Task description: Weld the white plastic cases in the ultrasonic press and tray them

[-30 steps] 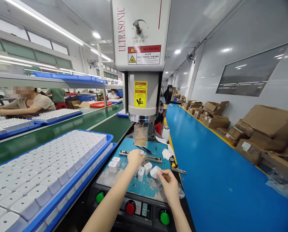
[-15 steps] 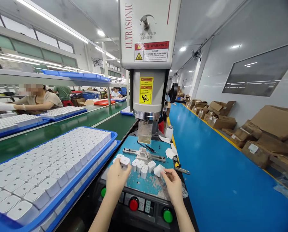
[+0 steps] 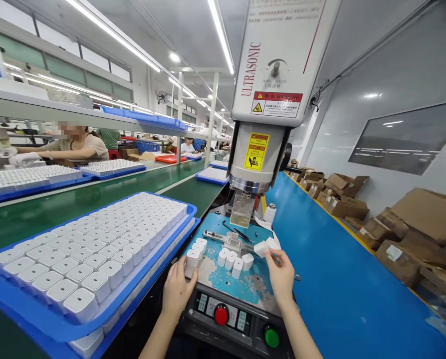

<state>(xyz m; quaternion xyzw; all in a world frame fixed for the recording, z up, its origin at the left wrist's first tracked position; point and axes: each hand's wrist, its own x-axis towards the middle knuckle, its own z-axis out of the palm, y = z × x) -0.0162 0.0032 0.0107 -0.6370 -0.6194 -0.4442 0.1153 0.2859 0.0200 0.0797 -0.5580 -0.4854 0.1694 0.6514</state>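
My left hand [image 3: 178, 288] is at the left edge of the press bed, thumb and fingers closed around a white plastic housing [image 3: 192, 258]. Directly behind that piece stand a few similar housings [image 3: 199, 244] in a short row. Between thumb and fingers my right hand [image 3: 282, 273] pinches another white housing [image 3: 261, 249], tilted, just right of the metal fixture [image 3: 233, 243]. Several loose housings [image 3: 231, 260] are grouped in front of the fixture. Above it hangs the clear block-shaped horn [image 3: 242, 209] of the ultrasonic press [image 3: 273, 75].
On the left, a blue tray [image 3: 92, 326] full of white housings rests on another filled tray. The panel in front carries a red button [image 3: 221, 314] and a green button [image 3: 271, 336]. Black tweezers [image 3: 241, 233] lie behind the fixture. A co-worker [image 3: 81, 147] sits across the green belt.
The view has swung left and tilted. My left hand has brought its housing down by the row at the bed's left edge. My right hand has lifted its housing toward the fixture's right end.
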